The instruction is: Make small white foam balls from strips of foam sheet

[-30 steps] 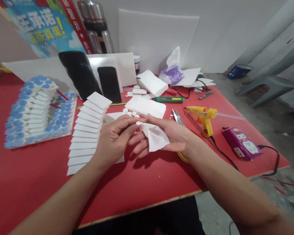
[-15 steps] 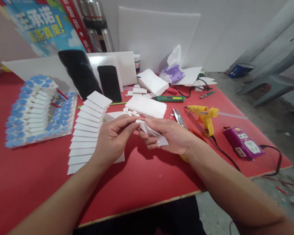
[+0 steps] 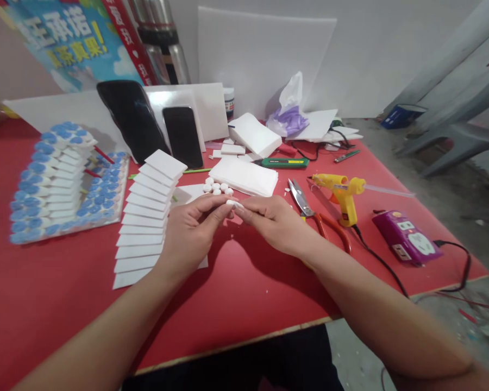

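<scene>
Between the fingertips of both hands is a small wad of white tissue point(image 3: 232, 203), mostly hidden by the fingers. My left hand point(image 3: 193, 225) pinches it from the left, thumb and forefinger closed. From the right, my right hand point(image 3: 271, 217) grips it with curled fingers. Just beyond the fingers lie several small white balls point(image 3: 217, 188) in a cluster. A stack of white tissue sheets point(image 3: 244, 176) rests behind them. To the left of my left hand, a fanned, stepped row of white board strips point(image 3: 142, 228) stands on the red table point(image 3: 244, 326).
At left sits a white model with blue-topped rolls point(image 3: 32, 201). Two phones, one of them a black phone point(image 3: 183, 136), lean against white board. Right of my hands are red-handled shears point(image 3: 303, 201), a yellow glue gun point(image 3: 344, 193), a purple power socket point(image 3: 407, 236) and a green cutter point(image 3: 285, 163).
The loose tissue flap that hung over my right hand no longer shows; only a small wad is visible. My right hand has turned, its fingers closing in toward the left fingertips.
</scene>
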The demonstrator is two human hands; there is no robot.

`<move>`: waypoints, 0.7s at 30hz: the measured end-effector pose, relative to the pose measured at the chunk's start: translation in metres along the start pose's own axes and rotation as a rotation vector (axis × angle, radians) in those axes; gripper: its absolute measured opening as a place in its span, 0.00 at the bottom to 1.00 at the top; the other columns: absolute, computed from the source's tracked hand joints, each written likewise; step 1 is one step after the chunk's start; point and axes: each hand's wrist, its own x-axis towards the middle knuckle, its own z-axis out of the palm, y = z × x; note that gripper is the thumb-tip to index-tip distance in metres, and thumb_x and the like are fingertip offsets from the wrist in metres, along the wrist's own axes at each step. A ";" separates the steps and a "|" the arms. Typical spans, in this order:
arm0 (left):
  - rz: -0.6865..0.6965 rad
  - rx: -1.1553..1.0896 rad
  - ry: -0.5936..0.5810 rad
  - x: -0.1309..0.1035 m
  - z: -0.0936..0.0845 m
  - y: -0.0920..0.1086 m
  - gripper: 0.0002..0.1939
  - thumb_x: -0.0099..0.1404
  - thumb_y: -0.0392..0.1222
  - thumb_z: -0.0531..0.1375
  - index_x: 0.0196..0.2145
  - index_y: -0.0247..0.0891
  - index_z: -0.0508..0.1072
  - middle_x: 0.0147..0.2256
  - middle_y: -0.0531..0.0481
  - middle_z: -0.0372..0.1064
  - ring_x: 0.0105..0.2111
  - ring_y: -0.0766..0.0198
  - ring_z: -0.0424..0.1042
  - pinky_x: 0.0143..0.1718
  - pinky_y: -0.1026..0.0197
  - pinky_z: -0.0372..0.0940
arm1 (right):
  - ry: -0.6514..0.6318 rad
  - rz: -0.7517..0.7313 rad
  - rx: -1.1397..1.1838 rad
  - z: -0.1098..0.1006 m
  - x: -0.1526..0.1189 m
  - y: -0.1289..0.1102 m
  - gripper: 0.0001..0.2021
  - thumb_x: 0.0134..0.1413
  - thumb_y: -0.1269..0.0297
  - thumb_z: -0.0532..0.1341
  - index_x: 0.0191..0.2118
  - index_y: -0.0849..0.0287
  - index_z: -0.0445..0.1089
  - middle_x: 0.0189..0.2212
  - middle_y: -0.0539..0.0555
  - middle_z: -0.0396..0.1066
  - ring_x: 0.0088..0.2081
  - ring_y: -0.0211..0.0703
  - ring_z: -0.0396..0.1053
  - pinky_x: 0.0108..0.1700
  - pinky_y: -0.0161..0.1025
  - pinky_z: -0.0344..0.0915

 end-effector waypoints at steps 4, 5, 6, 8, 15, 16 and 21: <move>-0.056 -0.027 0.042 0.000 0.002 -0.003 0.11 0.64 0.47 0.71 0.42 0.41 0.86 0.39 0.47 0.83 0.39 0.58 0.79 0.46 0.58 0.72 | 0.163 -0.019 -0.099 0.006 -0.001 0.003 0.15 0.68 0.60 0.61 0.29 0.60 0.73 0.25 0.50 0.71 0.28 0.37 0.63 0.32 0.37 0.55; -0.054 -0.024 0.057 0.000 0.003 -0.004 0.11 0.63 0.47 0.71 0.41 0.41 0.86 0.39 0.48 0.83 0.40 0.58 0.78 0.46 0.58 0.71 | 0.195 0.002 -0.066 0.007 -0.001 0.003 0.12 0.67 0.60 0.62 0.32 0.60 0.75 0.27 0.50 0.74 0.29 0.37 0.65 0.32 0.36 0.56; -0.051 -0.022 0.067 0.000 0.003 -0.004 0.11 0.63 0.47 0.71 0.41 0.42 0.86 0.39 0.48 0.83 0.40 0.58 0.78 0.45 0.59 0.71 | 0.224 0.018 -0.038 0.009 -0.001 0.004 0.10 0.66 0.61 0.63 0.35 0.60 0.76 0.29 0.50 0.76 0.29 0.38 0.67 0.32 0.36 0.57; -0.049 -0.028 0.077 0.000 0.004 -0.005 0.10 0.63 0.48 0.71 0.41 0.42 0.86 0.38 0.49 0.83 0.39 0.59 0.78 0.44 0.60 0.71 | 0.280 0.021 -0.025 0.011 -0.002 0.003 0.08 0.64 0.62 0.65 0.35 0.60 0.76 0.30 0.51 0.77 0.30 0.38 0.68 0.33 0.36 0.59; 0.009 -0.023 0.118 -0.002 0.006 0.001 0.08 0.58 0.44 0.74 0.37 0.43 0.86 0.38 0.50 0.83 0.41 0.58 0.79 0.46 0.59 0.73 | 0.332 -0.157 -0.104 0.013 -0.005 0.001 0.07 0.61 0.71 0.63 0.30 0.60 0.75 0.23 0.48 0.73 0.24 0.34 0.63 0.29 0.34 0.58; 0.011 -0.021 0.111 -0.002 0.005 0.002 0.07 0.57 0.43 0.75 0.35 0.42 0.86 0.36 0.50 0.83 0.39 0.59 0.79 0.44 0.60 0.73 | 0.315 -0.186 -0.110 0.012 -0.006 0.001 0.07 0.61 0.72 0.62 0.31 0.60 0.75 0.24 0.48 0.74 0.25 0.34 0.64 0.30 0.34 0.59; -0.019 -0.082 0.023 0.003 -0.003 0.006 0.07 0.53 0.40 0.77 0.30 0.40 0.85 0.30 0.49 0.81 0.31 0.61 0.78 0.33 0.62 0.73 | 0.178 -0.308 -0.078 0.002 -0.006 0.007 0.07 0.66 0.72 0.62 0.36 0.60 0.77 0.29 0.51 0.79 0.29 0.36 0.73 0.34 0.34 0.66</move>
